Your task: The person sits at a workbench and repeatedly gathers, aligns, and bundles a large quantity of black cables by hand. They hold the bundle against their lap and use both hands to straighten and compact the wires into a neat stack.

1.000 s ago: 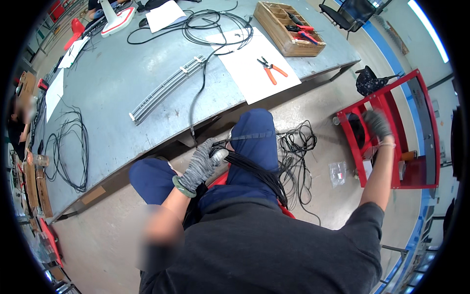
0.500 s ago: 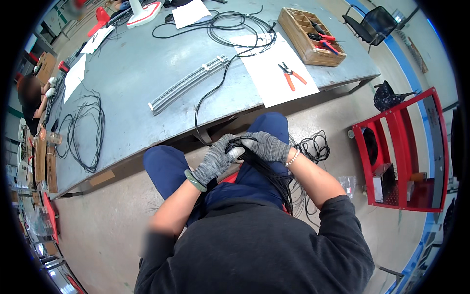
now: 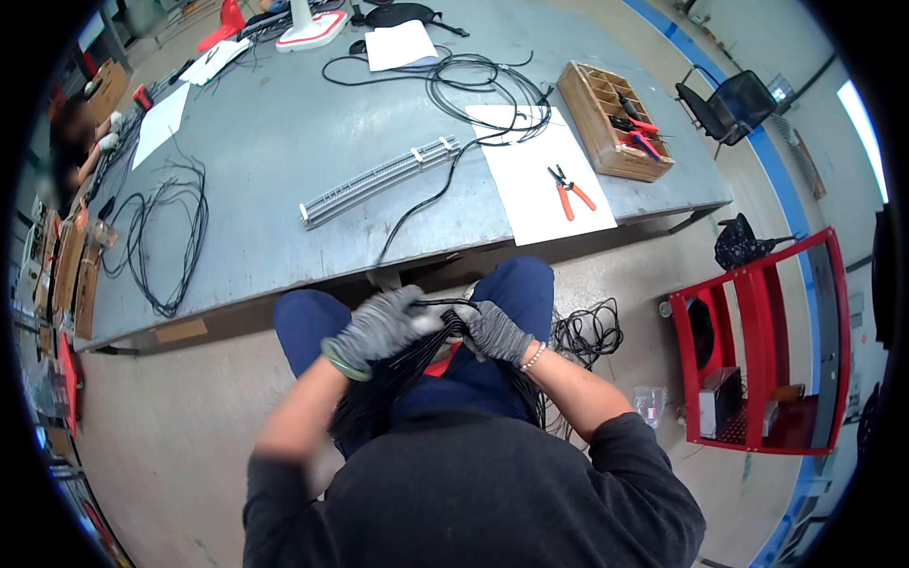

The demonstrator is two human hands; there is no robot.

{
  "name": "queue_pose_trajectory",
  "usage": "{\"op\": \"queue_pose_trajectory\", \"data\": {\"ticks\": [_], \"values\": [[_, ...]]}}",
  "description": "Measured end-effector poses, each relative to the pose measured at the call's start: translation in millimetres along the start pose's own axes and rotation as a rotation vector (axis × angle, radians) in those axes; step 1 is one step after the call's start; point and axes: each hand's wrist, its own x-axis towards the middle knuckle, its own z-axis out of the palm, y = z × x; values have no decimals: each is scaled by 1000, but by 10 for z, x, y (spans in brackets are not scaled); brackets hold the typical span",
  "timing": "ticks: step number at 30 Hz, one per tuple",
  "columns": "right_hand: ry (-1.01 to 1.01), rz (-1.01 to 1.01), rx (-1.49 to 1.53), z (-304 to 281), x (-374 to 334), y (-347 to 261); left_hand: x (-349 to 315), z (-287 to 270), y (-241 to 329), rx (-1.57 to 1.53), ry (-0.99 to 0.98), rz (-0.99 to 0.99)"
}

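Observation:
Over my lap, my left hand (image 3: 383,329) in a grey knit glove is closed on a bundle of thin black wires (image 3: 377,396). The wires drape across my thighs on the left. My gloved right hand (image 3: 494,333) grips the same bundle a short way to the right, its fingers curled round it. A dark strand spans the gap between both hands. On the table, a black cable (image 3: 417,201) runs from a coil (image 3: 440,90) down to the front edge near my left hand. More black wire (image 3: 589,333) lies tangled on the floor beside my right knee.
The grey table (image 3: 265,170) carries a slotted grey rail strip (image 3: 379,182), orange-handled wire strippers (image 3: 571,194) on white paper, a wooden tool box (image 3: 615,123) and another wire coil (image 3: 142,251). A red cart (image 3: 757,350) stands right. A co-worker (image 3: 80,147) is at the far left.
My hands have shifted slightly apart and lower, and the wire bundle has swung from the right thigh to the left. The view has tilted, so the table appears lower.

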Motion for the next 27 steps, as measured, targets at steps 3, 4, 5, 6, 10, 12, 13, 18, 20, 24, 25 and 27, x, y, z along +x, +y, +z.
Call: {"op": "queue_pose_trajectory", "data": {"ticks": [3,4,5,6,10,12,13,18,20,24,25,27], "values": [[40,162,191,-5,-48,-77,-486,-616,6,697,259,108],[44,220,250,8,-59,-101,-713,-853,-137,848,515,267],[43,229,336,5,-80,-103,-972,-1155,-228,900,525,-175],[64,170,268,6,-69,-139,-1375,-1547,-556,909,750,-349],[74,63,76,47,-65,92,-2939,-2465,-630,837,1406,-501],[-13,136,120,2,-19,-49,-3707,-2513,-666,934,1195,-1007],[15,123,119,42,14,8,-4123,-2540,-727,951,1065,-1244],[49,267,225,173,201,-99,-4192,-1480,-1213,-155,445,-1517],[33,308,257,227,291,-127,-3796,-1281,-1084,589,101,-1167],[49,441,348,257,324,-163,-2036,-1151,-372,274,500,-494],[46,446,350,266,336,-135,-1611,-1043,-250,1,527,-347],[10,451,307,250,354,-144,-826,-766,-89,195,451,-94]]}}
